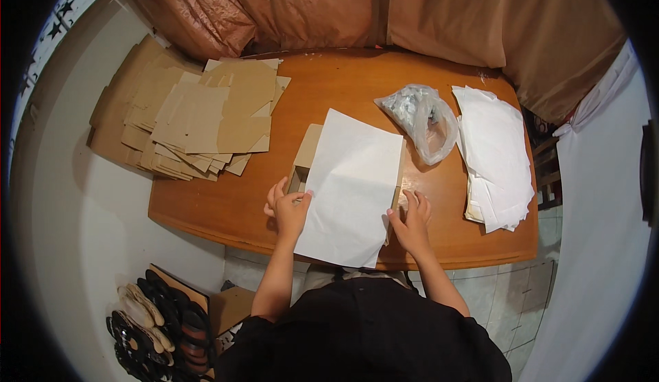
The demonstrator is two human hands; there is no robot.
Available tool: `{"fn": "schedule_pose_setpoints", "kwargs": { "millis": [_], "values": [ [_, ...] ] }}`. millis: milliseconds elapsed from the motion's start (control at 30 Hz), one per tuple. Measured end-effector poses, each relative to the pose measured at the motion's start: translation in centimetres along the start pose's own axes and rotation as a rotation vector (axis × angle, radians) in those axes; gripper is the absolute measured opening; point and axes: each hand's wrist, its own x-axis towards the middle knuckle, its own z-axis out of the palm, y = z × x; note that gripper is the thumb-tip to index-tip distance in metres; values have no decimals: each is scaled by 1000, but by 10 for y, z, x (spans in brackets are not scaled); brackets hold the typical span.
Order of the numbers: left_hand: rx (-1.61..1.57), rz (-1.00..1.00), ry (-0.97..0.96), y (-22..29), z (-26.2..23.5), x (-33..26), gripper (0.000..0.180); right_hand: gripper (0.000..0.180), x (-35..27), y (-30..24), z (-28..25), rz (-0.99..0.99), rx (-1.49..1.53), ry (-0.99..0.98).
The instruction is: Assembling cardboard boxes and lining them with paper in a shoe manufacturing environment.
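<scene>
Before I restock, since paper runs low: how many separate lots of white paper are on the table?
2: one sheet of white paper lies over the cardboard box between both hands; a white paper stack sits at the table's right end. Its sheet count can't be told.

A heap of flat brown cardboard pieces [189, 118] lies on the far left corner of the wooden counter [233, 207], partly hanging over its edge. Toward the right sits a clear plastic bag [422, 118] with small pale items inside, just beside a stack of white paper sheets [494, 155] at the right end. Brown curtains [329, 8] hang behind the counter. On the floor at lower left, several pairs of sandals [158, 327] lie beside a cardboard box [230, 308].
</scene>
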Motion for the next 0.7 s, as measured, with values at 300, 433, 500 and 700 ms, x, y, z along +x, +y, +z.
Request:
{"fn": "schedule_pose_setpoints", "kwargs": {
  "millis": [300, 433, 500, 700],
  "values": [
    [130, 42, -319, -26, -24, 28, 26, 60, -6, -22, 20, 142, -18, 75],
    [238, 172, -373, -16, -35, 44, 29, 58, -5, -37, 28, 173, -29, 128],
    [102, 425, -155, -22, -30, 60, 38, 58, -4, -46, 28, 199, -33, 156],
    [119, 1522, -527, 47, -14, 125, 43, 57, -15, -59, 25, 252, -42, 280]
  ]
}}
